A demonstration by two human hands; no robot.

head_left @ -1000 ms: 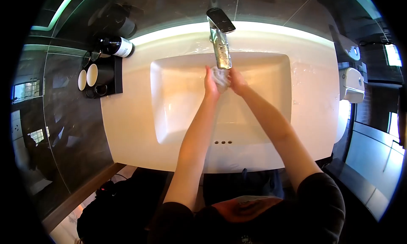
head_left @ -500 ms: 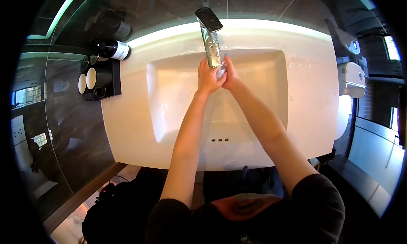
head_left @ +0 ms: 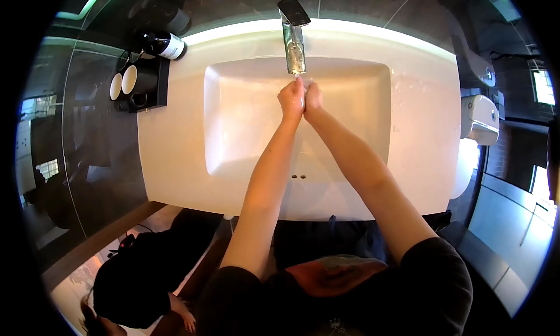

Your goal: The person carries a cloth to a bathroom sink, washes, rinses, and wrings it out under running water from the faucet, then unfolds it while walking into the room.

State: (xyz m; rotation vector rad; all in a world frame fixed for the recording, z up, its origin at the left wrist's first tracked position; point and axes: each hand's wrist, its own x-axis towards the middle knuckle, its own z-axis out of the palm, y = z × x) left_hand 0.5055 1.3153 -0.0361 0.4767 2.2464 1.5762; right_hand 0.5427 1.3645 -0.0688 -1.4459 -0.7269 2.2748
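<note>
My left hand (head_left: 291, 100) and my right hand (head_left: 314, 97) are pressed against each other over the white sink basin (head_left: 356, 111). Both look wet, with the fingers curled in and no object visible in either. Just above them is the spout of the chrome faucet (head_left: 294, 50), with a little water at its mouth near my left thumb. Part of the fingers is hidden where the hands meet.
On the left of the counter (head_left: 169, 155), a black tray (head_left: 157, 88) holds white-rimmed cups (head_left: 129, 78), beside a dark bottle (head_left: 172, 46). A white dispenser (head_left: 481, 117) is at the right. Another person (head_left: 146, 272) in black is at lower left.
My hands have come out from under the spout towards me, and their fingers have curled in. The view has shifted, bringing more of the other person in at lower left.
</note>
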